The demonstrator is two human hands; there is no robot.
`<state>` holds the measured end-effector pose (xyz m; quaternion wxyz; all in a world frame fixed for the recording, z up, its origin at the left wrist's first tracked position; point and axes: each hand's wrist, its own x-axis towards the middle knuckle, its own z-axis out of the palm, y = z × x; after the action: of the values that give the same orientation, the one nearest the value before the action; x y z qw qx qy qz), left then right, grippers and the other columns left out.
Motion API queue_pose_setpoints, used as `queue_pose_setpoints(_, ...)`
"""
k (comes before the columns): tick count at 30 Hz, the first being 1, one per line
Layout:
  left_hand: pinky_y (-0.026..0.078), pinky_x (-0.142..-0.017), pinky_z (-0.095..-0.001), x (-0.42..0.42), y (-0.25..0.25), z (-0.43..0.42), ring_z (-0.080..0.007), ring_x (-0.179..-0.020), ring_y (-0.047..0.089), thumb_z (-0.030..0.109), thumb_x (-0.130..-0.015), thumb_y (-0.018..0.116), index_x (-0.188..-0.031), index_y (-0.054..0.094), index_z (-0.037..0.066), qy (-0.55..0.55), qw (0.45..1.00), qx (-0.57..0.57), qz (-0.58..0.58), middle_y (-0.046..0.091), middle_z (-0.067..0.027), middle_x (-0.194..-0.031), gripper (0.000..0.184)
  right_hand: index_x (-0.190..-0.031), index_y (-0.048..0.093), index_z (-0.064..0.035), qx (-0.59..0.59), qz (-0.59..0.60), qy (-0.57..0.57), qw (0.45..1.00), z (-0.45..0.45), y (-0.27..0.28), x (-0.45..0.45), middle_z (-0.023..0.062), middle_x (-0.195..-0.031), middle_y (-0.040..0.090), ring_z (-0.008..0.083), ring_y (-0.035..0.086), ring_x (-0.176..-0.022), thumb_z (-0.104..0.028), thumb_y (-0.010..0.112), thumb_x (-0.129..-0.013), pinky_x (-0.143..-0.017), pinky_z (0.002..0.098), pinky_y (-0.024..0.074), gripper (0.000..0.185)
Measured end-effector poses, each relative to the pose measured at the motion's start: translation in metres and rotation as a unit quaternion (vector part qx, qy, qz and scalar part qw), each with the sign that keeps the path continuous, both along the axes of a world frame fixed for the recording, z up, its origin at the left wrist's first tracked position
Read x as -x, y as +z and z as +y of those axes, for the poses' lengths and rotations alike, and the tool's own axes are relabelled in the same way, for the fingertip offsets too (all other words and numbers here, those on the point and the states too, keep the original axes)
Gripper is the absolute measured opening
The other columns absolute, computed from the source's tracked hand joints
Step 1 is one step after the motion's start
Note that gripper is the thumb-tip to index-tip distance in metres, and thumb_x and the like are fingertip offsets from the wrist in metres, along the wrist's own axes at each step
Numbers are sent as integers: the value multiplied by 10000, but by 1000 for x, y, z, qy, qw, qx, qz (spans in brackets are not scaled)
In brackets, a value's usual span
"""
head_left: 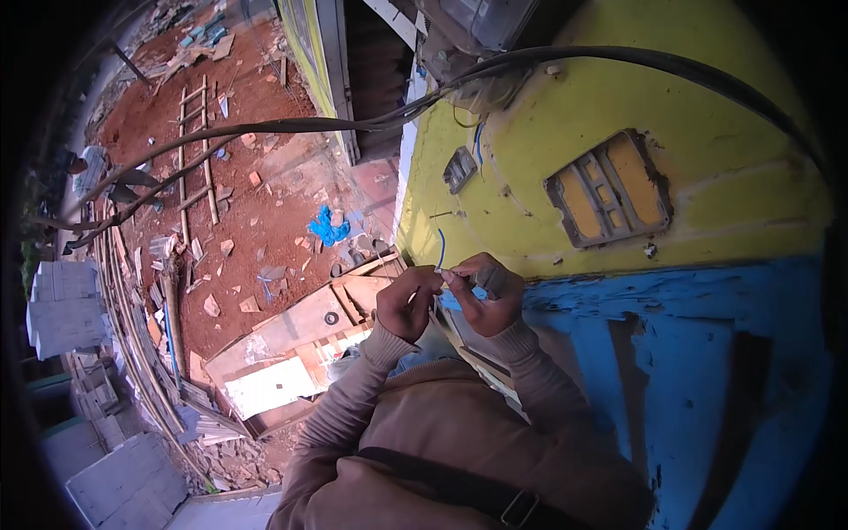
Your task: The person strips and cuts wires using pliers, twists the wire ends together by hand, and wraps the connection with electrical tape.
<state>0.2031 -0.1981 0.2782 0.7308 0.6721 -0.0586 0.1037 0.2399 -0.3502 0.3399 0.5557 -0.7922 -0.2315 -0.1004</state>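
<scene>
The left hand [409,302] and right hand [491,296] pinch a blue wire [442,240] at their meeting fingertips, its length pointing away from the chest [459,415].

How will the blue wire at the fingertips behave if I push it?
It will probably flex rather than snap: the blue wire is thin and curved. It seems stiff enough to hold its shape, since its upper part stands clear of the left hand and right hand. Being slender, it is likely light.
</scene>
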Motion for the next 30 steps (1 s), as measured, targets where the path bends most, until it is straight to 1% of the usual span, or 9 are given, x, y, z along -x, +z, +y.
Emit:
queue_pose_setpoints(2, 531, -677, -294, 1, -3, 7, -200, -757, 677, -69, -887, 588, -964, 612, -17, 102, 978, -161, -84, 675, -148, -915, 96, -915, 656, -6, -2, -11, 23, 1000, 3, 5, 1, 86, -733, 664, 188, 659, -654, -46, 703, -842, -605, 316, 513, 95)
queue_pose_setpoints(4, 540, -678, -305, 2, 1, 16, -220, -751, 691, -29, -903, 612, -1002, 606, -15, 169, 964, -189, -81, 692, -166, -899, 100, -907, 651, 1, -2, -19, 48, 999, 4, 4, 8, 76, -682, 646, 180, 640, -605, -67, 709, -835, -583, 316, 502, 115)
queue_pose_setpoints(8, 528, -640, -302, -11, 31, 28, -210, -716, 686, 24, -911, 636, -979, 610, -22, 219, 967, -125, -33, 683, -144, -820, 87, -993, 629, 39, 15, 212, 10, 977, 6, -21, 12, 30, -683, 606, 124, 571, -579, -123, 647, -892, -547, 268, 440, 192)
queue_pose_setpoints(11, 501, -627, -291, -36, 45, 38, -208, -695, 651, 51, -933, 597, -921, 619, -30, 161, 967, -185, -69, 654, -120, -813, 86, -1123, 540, 68, -97, 485, 15, 869, 6, -27, 10, 84, -750, 632, 140, 595, -609, -55, 618, -844, -588, 269, 489, 315)
queue_pose_setpoints(14, 483, -665, -276, -64, 62, 40, -195, -732, 621, 65, -950, 569, -931, 611, -38, 109, 975, -153, -120, 630, -119, -840, 112, -1144, 506, 57, -135, 464, 32, 875, 2, -72, 15, 95, -821, 654, 146, 608, -645, -62, 574, -848, -559, 272, 488, 326)
queue_pose_setpoints(20, 455, -798, -279, -111, 75, 45, -138, -839, 588, 92, -955, 593, -928, 615, -29, -33, 994, -46, -90, 639, -78, -886, 125, -1329, 402, 3, -112, 577, 86, 804, 9, -54, 19, 176, -1150, 620, 209, 685, -853, -120, 502, -910, -711, 349, 585, 448)
queue_pose_setpoints(22, 456, -805, -279, -130, 69, 46, -131, -847, 587, 91, -957, 592, -918, 617, -22, -55, 995, -15, -88, 640, -65, -890, 122, -1221, 480, 26, -145, 510, 72, 845, 13, -53, 21, 96, -1044, 604, 178, 685, -761, -93, 494, -902, -656, 292, 558, 341)
queue_pose_setpoints(26, 474, -773, -267, -155, 59, 44, -100, -796, 594, 75, -898, 691, -923, 662, -16, -96, 993, -2, -66, 676, -42, -853, 99, -1451, 348, -36, -130, 514, 110, 841, -7, -65, 10, 145, -1288, 586, 243, 678, -987, -85, 469, -924, -799, 345, 568, 543)
queue_pose_setpoints(30, 484, -733, -249, -164, 70, 39, -78, -775, 616, 90, -873, 728, -904, 699, -10, -142, 986, -13, -81, 715, -51, -830, 109, -1479, 317, -47, -133, 471, 90, 867, -16, -52, 5, 179, -1319, 554, 267, 668, -1038, -67, 453, -918, -864, 381, 559, 578)
